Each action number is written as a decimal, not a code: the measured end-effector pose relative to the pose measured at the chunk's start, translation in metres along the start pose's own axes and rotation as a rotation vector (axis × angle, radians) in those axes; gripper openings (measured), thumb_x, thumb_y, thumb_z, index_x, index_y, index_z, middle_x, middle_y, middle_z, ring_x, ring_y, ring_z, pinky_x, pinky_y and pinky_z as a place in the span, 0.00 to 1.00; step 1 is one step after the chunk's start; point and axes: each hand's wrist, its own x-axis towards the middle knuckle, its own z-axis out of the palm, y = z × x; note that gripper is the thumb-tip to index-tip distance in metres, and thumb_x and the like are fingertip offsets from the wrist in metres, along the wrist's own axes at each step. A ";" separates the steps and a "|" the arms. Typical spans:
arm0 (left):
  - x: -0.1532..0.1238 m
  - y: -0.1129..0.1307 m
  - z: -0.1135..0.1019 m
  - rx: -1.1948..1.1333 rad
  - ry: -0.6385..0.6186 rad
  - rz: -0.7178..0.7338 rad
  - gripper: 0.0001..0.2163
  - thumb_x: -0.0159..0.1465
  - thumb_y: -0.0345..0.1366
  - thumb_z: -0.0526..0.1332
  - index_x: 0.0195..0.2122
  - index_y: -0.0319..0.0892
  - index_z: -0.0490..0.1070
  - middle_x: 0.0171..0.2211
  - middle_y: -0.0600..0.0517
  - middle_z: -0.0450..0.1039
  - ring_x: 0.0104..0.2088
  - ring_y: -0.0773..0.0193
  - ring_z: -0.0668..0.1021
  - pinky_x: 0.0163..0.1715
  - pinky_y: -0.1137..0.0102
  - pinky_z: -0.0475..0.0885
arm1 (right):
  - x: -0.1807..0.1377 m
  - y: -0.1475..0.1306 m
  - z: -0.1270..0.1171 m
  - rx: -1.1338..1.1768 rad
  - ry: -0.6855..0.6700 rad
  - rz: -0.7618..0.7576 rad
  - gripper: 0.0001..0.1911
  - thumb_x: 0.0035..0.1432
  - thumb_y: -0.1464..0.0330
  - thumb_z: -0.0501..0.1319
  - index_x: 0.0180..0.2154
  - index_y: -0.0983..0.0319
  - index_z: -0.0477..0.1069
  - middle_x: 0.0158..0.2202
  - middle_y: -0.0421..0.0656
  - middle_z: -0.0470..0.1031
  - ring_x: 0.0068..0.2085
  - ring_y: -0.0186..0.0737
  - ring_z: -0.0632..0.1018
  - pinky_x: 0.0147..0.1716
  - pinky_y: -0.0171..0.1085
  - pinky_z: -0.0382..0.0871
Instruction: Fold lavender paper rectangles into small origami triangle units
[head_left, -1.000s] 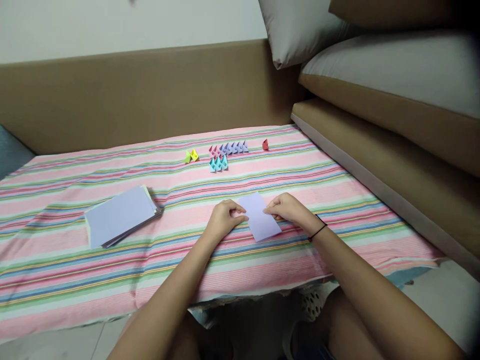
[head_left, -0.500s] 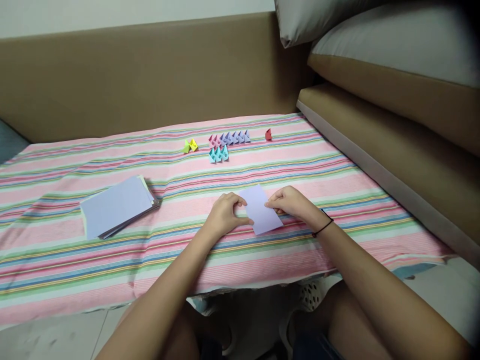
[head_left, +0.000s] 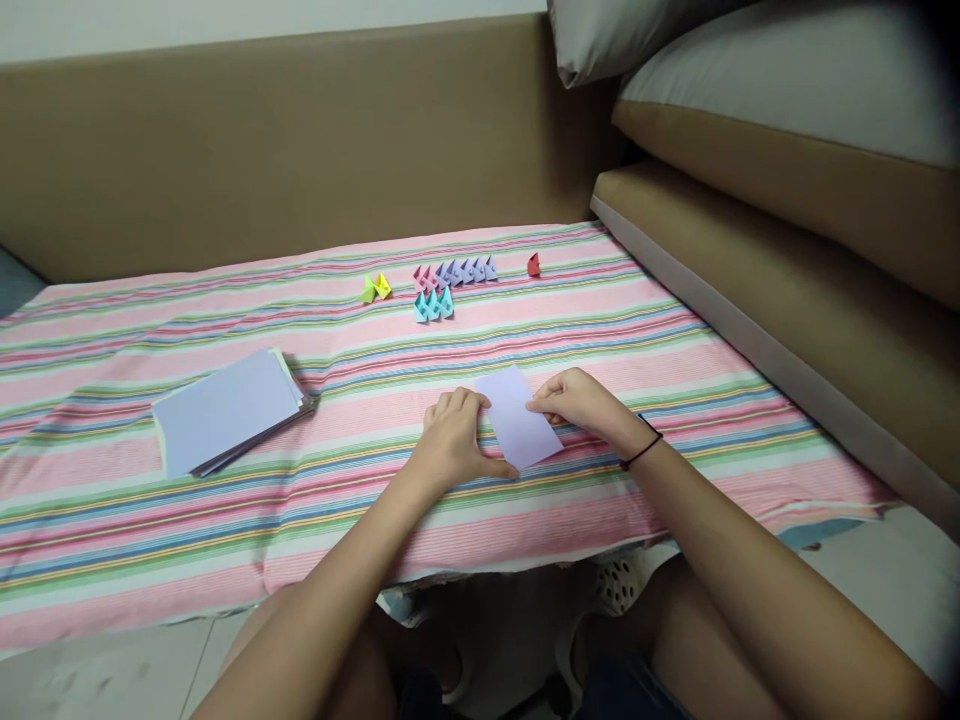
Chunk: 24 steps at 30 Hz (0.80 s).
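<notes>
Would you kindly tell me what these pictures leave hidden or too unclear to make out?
Underside of the lilac sheet: head view, hidden by its upper face.
Some fingers of the right hand: head view, hidden by the hand itself.
Sheet count in the paper stack: head view, top sheet covers most.
Creases of the red folded paper: head view, too small.

lt purple ppr (head_left: pixel 516 422), multicol. striped cloth (head_left: pixel 622 355)

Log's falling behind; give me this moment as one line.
right hand: pinches lilac sheet | left hand: spread at its left edge | paper stack: left | folded pieces: farther back
</notes>
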 end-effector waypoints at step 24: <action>-0.010 0.021 0.002 0.304 0.054 -0.118 0.19 0.59 0.47 0.61 0.48 0.45 0.72 0.42 0.45 0.69 0.44 0.50 0.70 0.41 0.59 0.65 | 0.010 0.016 0.000 -0.072 -0.024 -0.077 0.14 0.41 0.62 0.63 0.14 0.63 0.66 0.13 0.37 0.63 0.18 0.31 0.64 0.19 0.33 0.56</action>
